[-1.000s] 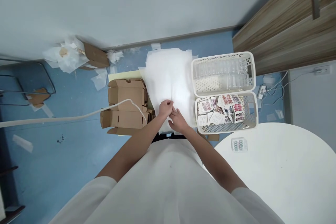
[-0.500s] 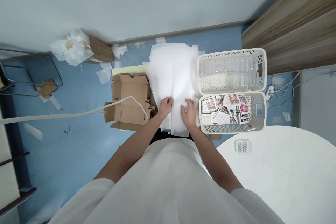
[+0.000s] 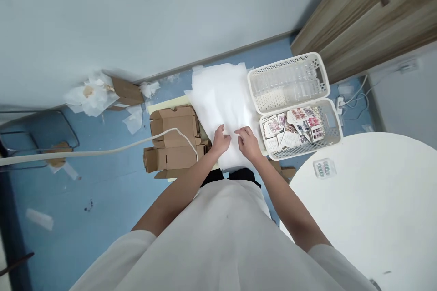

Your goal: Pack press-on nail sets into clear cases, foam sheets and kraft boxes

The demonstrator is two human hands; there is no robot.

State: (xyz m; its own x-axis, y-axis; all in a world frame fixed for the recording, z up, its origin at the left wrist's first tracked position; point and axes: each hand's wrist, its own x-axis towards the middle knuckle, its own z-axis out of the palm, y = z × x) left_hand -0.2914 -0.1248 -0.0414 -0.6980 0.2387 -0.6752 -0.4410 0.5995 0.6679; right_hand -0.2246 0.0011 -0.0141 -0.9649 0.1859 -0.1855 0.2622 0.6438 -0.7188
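At mid-frame, the left hand (image 3: 221, 141) and the right hand (image 3: 249, 144) are held over white sheets (image 3: 216, 88), fingers of both loosely parted; contact cannot be told. The sheets are flanked at left by opened-out cardboard (image 3: 175, 122), at right by a lower basket (image 3: 331, 136) filled with cards (image 3: 290, 139); beyond it, clear plastic cases (image 3: 305, 88) are held in an upper basket (image 3: 269, 100).
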